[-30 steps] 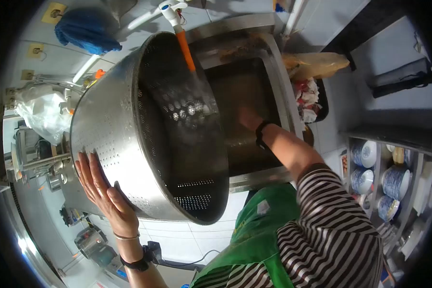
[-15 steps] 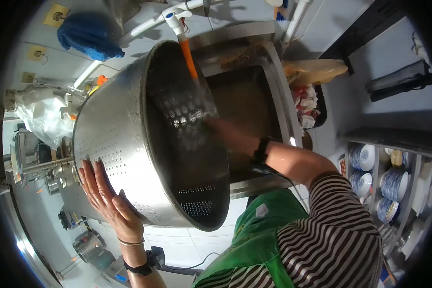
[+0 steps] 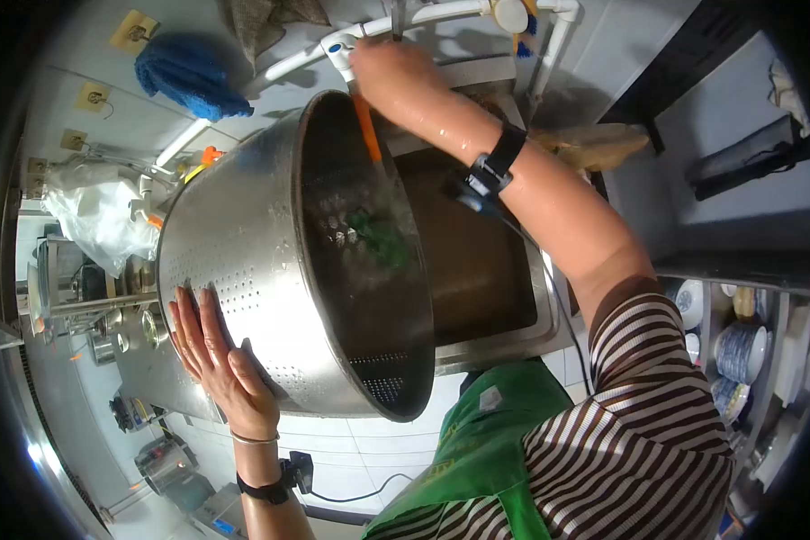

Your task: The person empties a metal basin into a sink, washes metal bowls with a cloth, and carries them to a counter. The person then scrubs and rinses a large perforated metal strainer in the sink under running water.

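Note:
A large steel colander (image 3: 243, 261), perforated on its side and base, lies tipped over with its mouth facing the sink (image 3: 477, 243). My left hand (image 3: 220, 364) is spread against its outer wall, fingers extended and not wrapped round anything. Up at the white tap (image 3: 337, 49), my right hand (image 3: 396, 76) is closed at the handle, though the fingertips are partly hidden. An orange hose (image 3: 366, 126) hangs from the tap into the colander's mouth. Inside lies a crumpled green scrubbing pad or cloth (image 3: 378, 236), on the wet inner wall.
White pipes (image 3: 288, 65) run along the wall, with a blue towel (image 3: 189, 79) hanging near them. A clear plastic bag (image 3: 103, 216) is at the left. Stacked patterned bowls (image 3: 741, 349) fill shelves at the right. A thin cable (image 3: 567, 315) trails from my right wrist.
My right hand has left the inside of the colander and moved up to the tap. The green pad or cloth now shows inside. My left hand stays on the colander's outer wall.

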